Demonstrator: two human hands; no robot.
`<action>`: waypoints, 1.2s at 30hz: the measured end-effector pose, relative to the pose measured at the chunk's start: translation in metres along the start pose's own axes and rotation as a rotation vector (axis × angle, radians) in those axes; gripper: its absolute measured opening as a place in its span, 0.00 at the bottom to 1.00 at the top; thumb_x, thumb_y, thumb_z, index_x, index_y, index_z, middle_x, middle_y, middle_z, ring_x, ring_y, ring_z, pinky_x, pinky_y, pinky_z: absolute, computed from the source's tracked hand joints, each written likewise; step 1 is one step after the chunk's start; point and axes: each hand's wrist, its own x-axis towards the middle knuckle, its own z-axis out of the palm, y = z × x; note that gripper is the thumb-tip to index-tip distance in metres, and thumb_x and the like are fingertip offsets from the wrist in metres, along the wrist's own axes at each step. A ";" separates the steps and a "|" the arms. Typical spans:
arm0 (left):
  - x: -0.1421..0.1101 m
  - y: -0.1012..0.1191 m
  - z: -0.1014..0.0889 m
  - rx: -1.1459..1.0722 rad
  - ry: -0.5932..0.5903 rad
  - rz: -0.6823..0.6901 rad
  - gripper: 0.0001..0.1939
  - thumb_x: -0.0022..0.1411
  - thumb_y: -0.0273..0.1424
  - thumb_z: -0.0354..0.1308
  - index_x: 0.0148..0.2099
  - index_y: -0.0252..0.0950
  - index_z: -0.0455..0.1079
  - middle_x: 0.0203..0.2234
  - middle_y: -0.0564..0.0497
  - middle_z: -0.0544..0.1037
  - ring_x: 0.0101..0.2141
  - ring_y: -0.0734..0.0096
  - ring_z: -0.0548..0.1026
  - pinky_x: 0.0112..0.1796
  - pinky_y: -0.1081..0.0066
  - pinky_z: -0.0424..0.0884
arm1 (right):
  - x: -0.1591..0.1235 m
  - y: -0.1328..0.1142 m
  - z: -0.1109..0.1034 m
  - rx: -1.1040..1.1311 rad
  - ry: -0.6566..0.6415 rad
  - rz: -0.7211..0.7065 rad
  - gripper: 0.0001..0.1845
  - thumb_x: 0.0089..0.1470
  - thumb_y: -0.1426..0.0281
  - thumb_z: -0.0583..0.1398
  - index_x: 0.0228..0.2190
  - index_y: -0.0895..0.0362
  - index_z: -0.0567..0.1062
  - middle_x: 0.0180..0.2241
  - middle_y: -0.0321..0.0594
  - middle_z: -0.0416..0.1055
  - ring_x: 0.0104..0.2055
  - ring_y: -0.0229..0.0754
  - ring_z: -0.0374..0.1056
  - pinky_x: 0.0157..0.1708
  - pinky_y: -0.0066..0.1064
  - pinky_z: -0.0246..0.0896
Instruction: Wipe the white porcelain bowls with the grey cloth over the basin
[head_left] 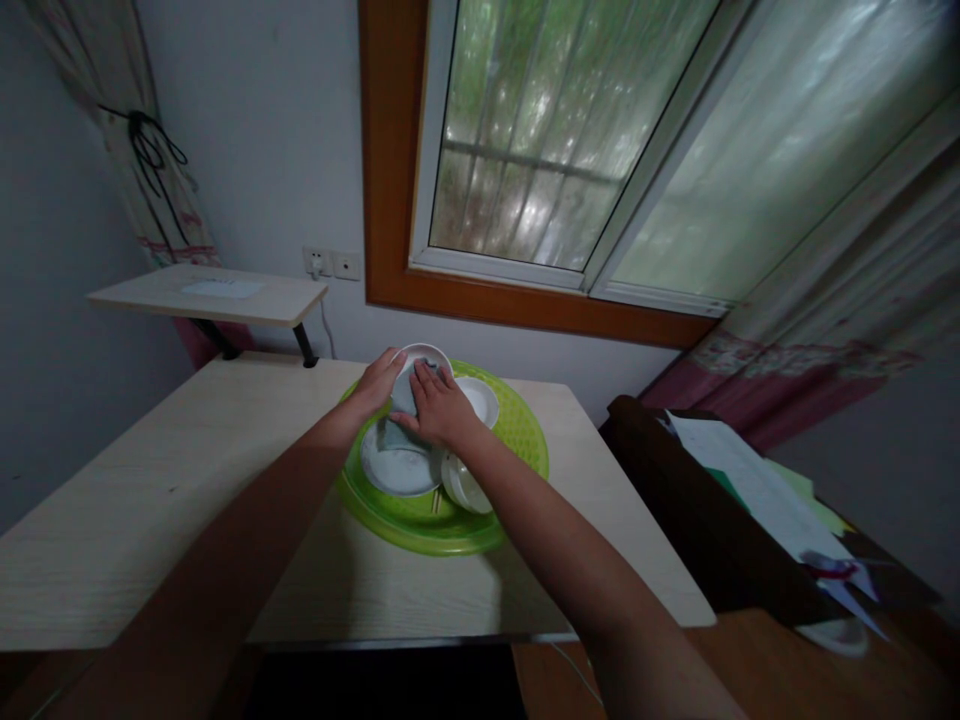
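My left hand [377, 383] grips the left rim of a white plate [422, 352], which is tilted up over a round green tray [420, 541]. Flat against the plate's face, my right hand [442, 405] presses a grey cloth [403, 392]. The cloth hangs down over a second white plate [401, 473] lying on the tray. Just below my right wrist are white bowls [466, 488], partly hidden by the forearm. A further white dish [480, 398] lies to the right of my hand. The ends of chopsticks [436, 501] show beside the bowls.
The tray rests on a pale wooden table [187, 480]. A small raised shelf [214, 293] with a paper on it stands at the back left. Behind are a wall socket [330, 263] and a window [540, 150]. Papers [739, 480] lie on dark furniture at right.
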 end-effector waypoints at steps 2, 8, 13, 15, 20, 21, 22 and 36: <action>-0.001 0.003 -0.001 0.014 0.005 -0.011 0.26 0.68 0.52 0.45 0.46 0.37 0.72 0.43 0.46 0.79 0.45 0.60 0.75 0.51 0.61 0.70 | 0.000 -0.001 -0.002 -0.023 0.005 0.014 0.50 0.64 0.41 0.51 0.64 0.75 0.63 0.69 0.67 0.52 0.72 0.61 0.51 0.73 0.50 0.35; 0.000 0.001 -0.004 0.046 0.079 -0.024 0.26 0.68 0.54 0.47 0.47 0.37 0.73 0.39 0.47 0.79 0.41 0.60 0.75 0.45 0.62 0.71 | 0.002 0.002 -0.011 -0.041 -0.030 0.010 0.46 0.65 0.41 0.48 0.55 0.72 0.75 0.63 0.65 0.65 0.66 0.60 0.63 0.71 0.47 0.43; 0.003 -0.001 -0.006 0.036 0.152 -0.015 0.25 0.68 0.52 0.47 0.46 0.38 0.73 0.39 0.46 0.79 0.40 0.61 0.75 0.45 0.62 0.71 | 0.003 0.007 -0.024 0.018 0.018 -0.049 0.38 0.69 0.46 0.47 0.48 0.65 0.80 0.61 0.57 0.69 0.61 0.54 0.66 0.69 0.47 0.48; 0.003 0.000 -0.006 0.026 0.165 -0.004 0.25 0.68 0.52 0.46 0.46 0.37 0.72 0.39 0.46 0.78 0.40 0.61 0.75 0.46 0.63 0.71 | 0.003 0.008 -0.027 0.034 0.067 -0.050 0.36 0.69 0.48 0.47 0.47 0.63 0.80 0.58 0.54 0.71 0.58 0.53 0.67 0.66 0.45 0.53; 0.002 0.004 -0.006 0.035 0.161 0.000 0.23 0.69 0.50 0.46 0.45 0.38 0.71 0.39 0.48 0.78 0.41 0.62 0.74 0.46 0.64 0.70 | 0.005 0.009 -0.020 0.038 0.069 -0.051 0.33 0.71 0.51 0.46 0.44 0.62 0.81 0.46 0.52 0.77 0.52 0.51 0.69 0.60 0.45 0.60; 0.002 0.005 -0.006 0.040 0.148 -0.001 0.22 0.68 0.50 0.46 0.45 0.38 0.71 0.39 0.48 0.78 0.41 0.62 0.74 0.46 0.64 0.70 | 0.005 0.010 -0.017 0.035 0.058 -0.065 0.33 0.71 0.51 0.46 0.45 0.62 0.81 0.45 0.52 0.77 0.52 0.51 0.69 0.62 0.46 0.57; 0.001 0.006 -0.005 0.046 0.130 -0.002 0.22 0.68 0.50 0.46 0.45 0.39 0.71 0.39 0.48 0.78 0.41 0.62 0.74 0.47 0.64 0.70 | 0.005 0.011 -0.015 0.032 0.050 -0.078 0.32 0.71 0.52 0.46 0.46 0.62 0.81 0.46 0.52 0.78 0.53 0.50 0.69 0.64 0.47 0.55; -0.003 0.014 -0.005 0.125 0.103 0.014 0.23 0.69 0.49 0.46 0.48 0.38 0.73 0.43 0.46 0.79 0.45 0.59 0.76 0.51 0.61 0.70 | 0.000 0.003 -0.009 -0.023 0.027 0.042 0.43 0.65 0.43 0.49 0.59 0.67 0.72 0.67 0.63 0.59 0.70 0.62 0.54 0.71 0.60 0.32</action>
